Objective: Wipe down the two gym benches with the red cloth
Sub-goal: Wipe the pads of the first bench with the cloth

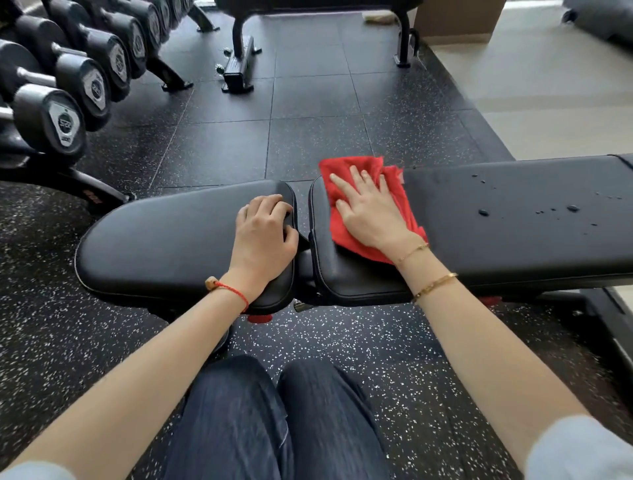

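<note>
A black padded gym bench lies across the view in two pads: a seat pad on the left and a long back pad on the right. The red cloth is spread on the left end of the back pad. My right hand presses flat on the cloth with straight fingers. My left hand grips the right edge of the seat pad, fingers curled over it into the gap. Water droplets sit on the back pad further right. A second bench shows only its frame at the top.
A rack of black dumbbells fills the upper left. Black speckled rubber floor lies beyond the bench, pale floor to the right. The second bench's legs stand further back. My knees in dark jeans are below.
</note>
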`<state>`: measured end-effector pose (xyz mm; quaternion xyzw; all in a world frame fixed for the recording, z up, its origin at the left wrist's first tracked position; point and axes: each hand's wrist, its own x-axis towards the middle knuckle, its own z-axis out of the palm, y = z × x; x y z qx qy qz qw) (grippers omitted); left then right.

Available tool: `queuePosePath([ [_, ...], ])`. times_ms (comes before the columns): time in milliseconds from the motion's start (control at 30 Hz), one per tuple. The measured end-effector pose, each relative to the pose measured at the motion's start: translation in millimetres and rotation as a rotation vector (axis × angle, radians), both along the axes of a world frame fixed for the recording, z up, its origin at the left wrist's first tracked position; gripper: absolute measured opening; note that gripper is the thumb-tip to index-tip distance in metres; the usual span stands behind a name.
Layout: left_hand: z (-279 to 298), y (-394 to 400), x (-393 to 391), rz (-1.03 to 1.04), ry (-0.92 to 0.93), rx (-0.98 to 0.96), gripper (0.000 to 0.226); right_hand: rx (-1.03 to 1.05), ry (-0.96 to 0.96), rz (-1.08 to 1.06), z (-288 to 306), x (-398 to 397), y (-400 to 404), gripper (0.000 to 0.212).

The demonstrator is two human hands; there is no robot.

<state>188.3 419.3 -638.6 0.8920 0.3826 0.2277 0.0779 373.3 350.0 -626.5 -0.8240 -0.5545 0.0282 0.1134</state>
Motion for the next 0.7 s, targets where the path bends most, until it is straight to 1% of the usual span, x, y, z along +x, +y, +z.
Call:
queuePosePath([
  [100, -1.2, 2.7, -1.3, -0.014, 0.002, 0.001, 0.032, 0.047, 0.027, 0.126, -4.0, -28.5, -26.0, 0.052],
  [200, -3.8, 4.8, -4.4, -0.029, -0.012, -0.015, 0.031, 0.084, 0.041, 0.112, -7.5, -29.4, -65.6, 0.052],
  [333, -4.9, 3.6, -7.7, -0.064, 0.002, -0.028, 0.034, 0.055, 0.042, -0.096, -5.6, 8.5, -93.3, 0.052],
  [433, -3.6, 1.7, -6.5, -0.069, 0.031, -0.027, 0.036, -0.017, 0.052, -0.302, 1.5, 33.5, -73.6, 0.052],
  [500, -2.7, 1.5, -5.4, -0.064, 0.045, -0.023, 0.038, -0.035, 0.043, -0.348, 2.6, 29.5, -48.9, 0.053],
  [600, -2.5, 0.6, -5.3, -0.061, 0.068, -0.029, 0.040, -0.024, 0.030, -0.269, 0.3, 6.7, -25.9, 0.053],
  [700, -1.8, 0.5, -7.2, -0.073, 0.077, -0.038, 0.041, -0.022, 0.051, -0.191, 3.0, -6.8, -32.6, 0.053],
])
